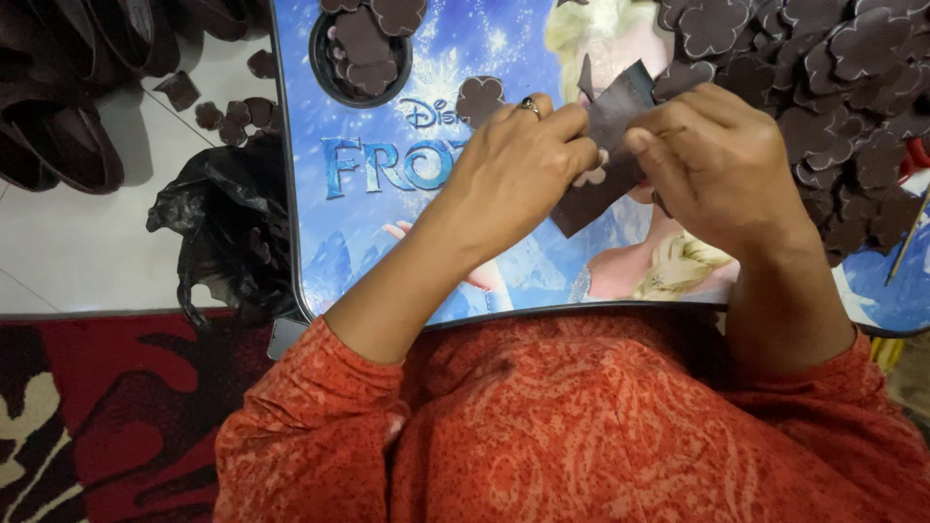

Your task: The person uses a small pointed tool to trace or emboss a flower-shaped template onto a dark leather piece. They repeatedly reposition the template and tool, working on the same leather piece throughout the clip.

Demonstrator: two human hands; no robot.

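My left hand [523, 160] and my right hand [722, 160] meet over a small blue picture-printed lap table [387, 232]. Both pinch a dark brown strip of leather-like material [610, 121] that runs between them, its lower end hanging down at an angle. A thin stick-like tool shows between my right thumb and fingers. A ring is on my left hand. A single brown flower-shaped cutout [480, 99] lies on the table just left of my left hand.
A heap of brown flower-shaped cutouts [833, 87] covers the table's right side. A round cup recess [363, 53] at the top holds more cutouts. A black plastic bag [228, 232] and dark brown straps [68, 107] lie on the white floor at left. A red patterned rug [107, 416] lies below.
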